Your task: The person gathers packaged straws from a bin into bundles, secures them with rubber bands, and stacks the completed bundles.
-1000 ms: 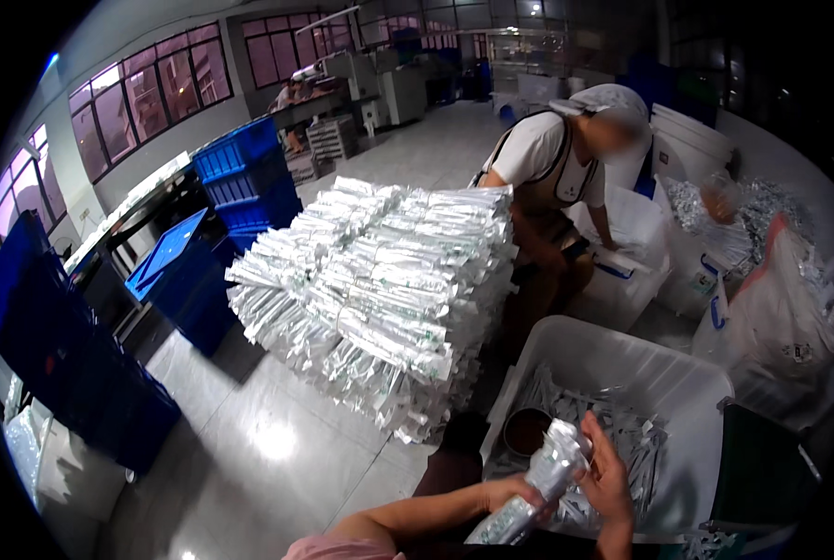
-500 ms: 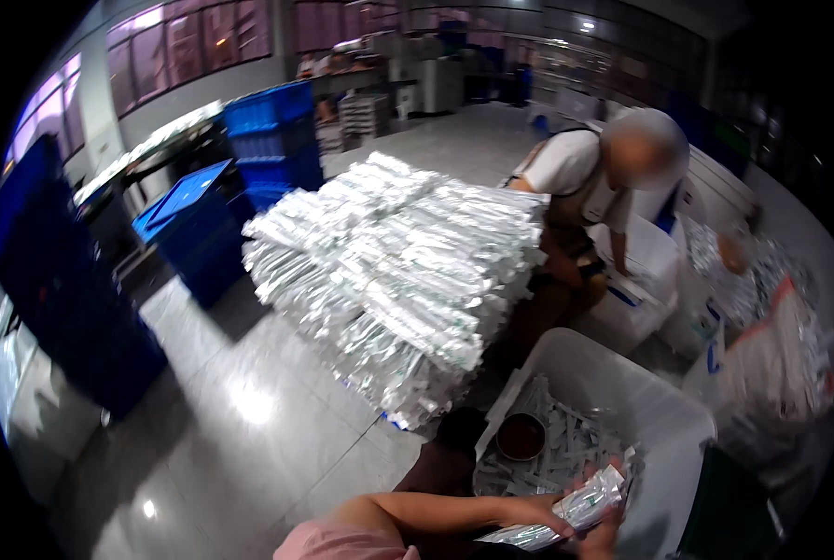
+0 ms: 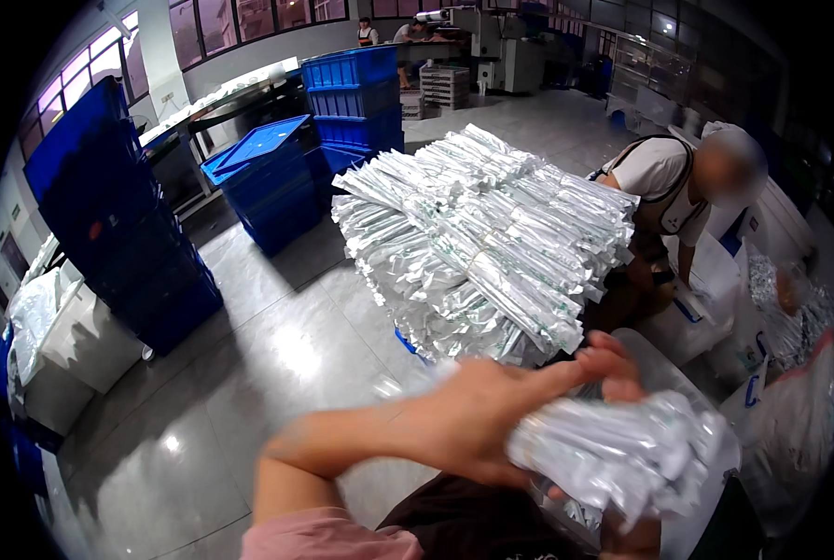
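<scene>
A blurred bundle of slim silvery-white wrapped packets (image 3: 627, 453) is tilted in front of me at the lower right. My left hand (image 3: 492, 411) crosses over it from the left, closed round its near part, with curled fingers at the top. A blurred whitish end sticks out behind my wrist. Beneath the bundle is my right hand (image 3: 630, 534), mostly hidden, with a fingertip showing at the underside; it supports and grips the bundle from below. Just beyond my hands rises a tall stack of similar packet bundles (image 3: 492, 243), some with bands around them.
A translucent bin (image 3: 655, 355) stands at the lower right, largely covered by my hands. Another person (image 3: 664, 177) bends over white tubs (image 3: 706, 308) to the right. Blue crates (image 3: 352, 103) are piled behind, and more blue crates (image 3: 123, 215) stand left. A plastic sack (image 3: 799, 411) sits far right.
The bundle has risen from low over the bin and turned. My left hand has moved up and now crosses over it. The view has swung, so the stack appears farther right.
</scene>
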`<control>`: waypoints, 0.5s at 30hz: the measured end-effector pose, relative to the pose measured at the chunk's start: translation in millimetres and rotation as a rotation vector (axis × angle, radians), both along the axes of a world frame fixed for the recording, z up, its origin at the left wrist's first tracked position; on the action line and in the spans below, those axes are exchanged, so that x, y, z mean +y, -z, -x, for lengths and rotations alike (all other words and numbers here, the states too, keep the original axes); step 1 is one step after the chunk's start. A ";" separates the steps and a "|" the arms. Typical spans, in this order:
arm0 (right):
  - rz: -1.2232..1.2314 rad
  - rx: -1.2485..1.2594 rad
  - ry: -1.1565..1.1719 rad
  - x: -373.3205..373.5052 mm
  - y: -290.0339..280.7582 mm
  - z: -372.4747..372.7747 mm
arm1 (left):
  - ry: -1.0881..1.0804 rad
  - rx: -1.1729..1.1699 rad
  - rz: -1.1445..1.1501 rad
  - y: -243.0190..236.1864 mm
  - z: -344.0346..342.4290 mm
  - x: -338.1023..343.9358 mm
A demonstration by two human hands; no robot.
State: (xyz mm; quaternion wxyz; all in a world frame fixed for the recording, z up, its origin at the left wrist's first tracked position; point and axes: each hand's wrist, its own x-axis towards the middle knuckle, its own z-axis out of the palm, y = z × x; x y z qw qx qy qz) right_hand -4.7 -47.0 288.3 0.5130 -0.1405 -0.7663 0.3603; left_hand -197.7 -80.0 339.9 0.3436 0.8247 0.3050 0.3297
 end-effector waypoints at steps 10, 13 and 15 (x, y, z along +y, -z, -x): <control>0.483 -0.249 0.160 21.3 56.5 1.2 | -1.017 0.822 -0.745 63.1 229.2 183.7; 0.727 -0.306 0.133 19.4 93.2 -5.6 | -0.955 0.879 -0.592 145.9 256.0 253.0; 0.726 -0.384 0.214 9.1 93.7 -8.5 | -0.933 0.689 -0.500 160.9 256.8 273.4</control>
